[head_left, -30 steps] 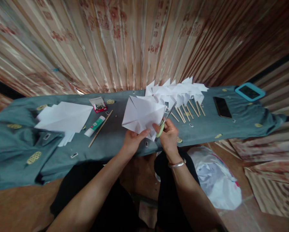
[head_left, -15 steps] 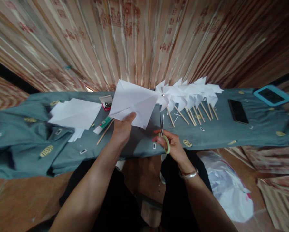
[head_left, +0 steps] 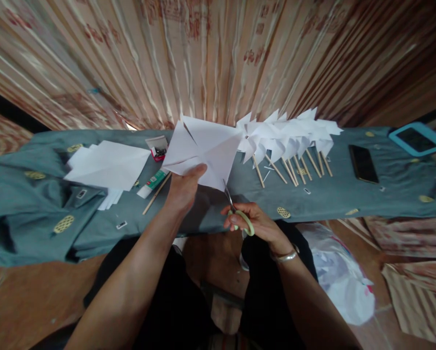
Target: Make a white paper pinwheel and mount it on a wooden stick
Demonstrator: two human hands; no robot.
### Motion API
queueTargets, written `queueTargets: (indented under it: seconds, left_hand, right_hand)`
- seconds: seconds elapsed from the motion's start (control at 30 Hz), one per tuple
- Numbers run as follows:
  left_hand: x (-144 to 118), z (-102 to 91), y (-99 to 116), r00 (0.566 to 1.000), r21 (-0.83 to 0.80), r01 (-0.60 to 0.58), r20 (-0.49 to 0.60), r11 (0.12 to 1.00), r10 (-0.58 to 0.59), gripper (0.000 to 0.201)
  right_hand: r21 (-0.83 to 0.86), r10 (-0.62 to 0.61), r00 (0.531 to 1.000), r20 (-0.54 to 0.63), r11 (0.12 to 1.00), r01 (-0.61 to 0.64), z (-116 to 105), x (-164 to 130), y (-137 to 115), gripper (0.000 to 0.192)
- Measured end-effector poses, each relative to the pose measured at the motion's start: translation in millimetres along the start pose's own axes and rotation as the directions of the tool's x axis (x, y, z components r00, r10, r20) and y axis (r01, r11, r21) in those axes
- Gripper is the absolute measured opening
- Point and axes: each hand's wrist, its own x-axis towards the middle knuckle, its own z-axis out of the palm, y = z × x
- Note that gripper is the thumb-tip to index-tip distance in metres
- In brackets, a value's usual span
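The left hand (head_left: 183, 187) holds a white paper square (head_left: 203, 150) up over the worktop (head_left: 349, 194), thumb on the near face and the other fingers hidden behind the sheet, so it is closed on the paper near its lower edge. The sheet is creased along its diagonals, and a slit shows running in from its top left corner. The right hand (head_left: 252, 221) is curled around the pale green handles of a pair of scissors (head_left: 235, 211), fingers through the loops. The blades point up and to the left, with their tips at the paper's lower right corner; whether the tips are just touching the edge or already biting into it is hard to tell from this angle, and the blades look nearly closed.

The worktop is draped in a grey-green cloth. To the left of the held sheet lie a stack of white paper (head_left: 106, 167), a glue stick (head_left: 152, 183), a thin wooden stick (head_left: 155, 193) and a small open box (head_left: 158, 147). To the right, a row of finished paper pinwheels (head_left: 287, 138) on wooden sticks lies fanned out, with a dark phone (head_left: 363, 164) further along and a blue-framed tablet (head_left: 418, 138) at the far end. A white plastic bag (head_left: 341, 287) sits on the floor beside the person's right leg.
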Motion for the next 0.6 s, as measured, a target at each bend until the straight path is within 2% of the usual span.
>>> queueTargets:
  seconds: [0.13,0.4,0.6]
  left_hand:
    - [-3.3,-1.8,-2.5,1.0,-0.074,0.018,0.017,0.997,-0.017,0.042]
    - [-2.8,-4.4,-6.6,0.997,-0.057,0.074,-0.033,0.996,-0.075,0.032]
    - [-4.7,-5.6,-8.2,0.998,-0.04,0.05,-0.023,0.998,-0.051,0.027]
  right_hand:
    - [0.0,-0.007,1.0,-0.003,1.0,0.007,1.9,1.6,-2.5,0.052]
    - [-0.006,-0.017,1.0,0.006,1.0,0.017,5.9,2.0,-9.2,0.051]
    - [-0.004,-0.003,1.0,0.002,1.0,0.003,7.0,2.5,-10.2,0.051]
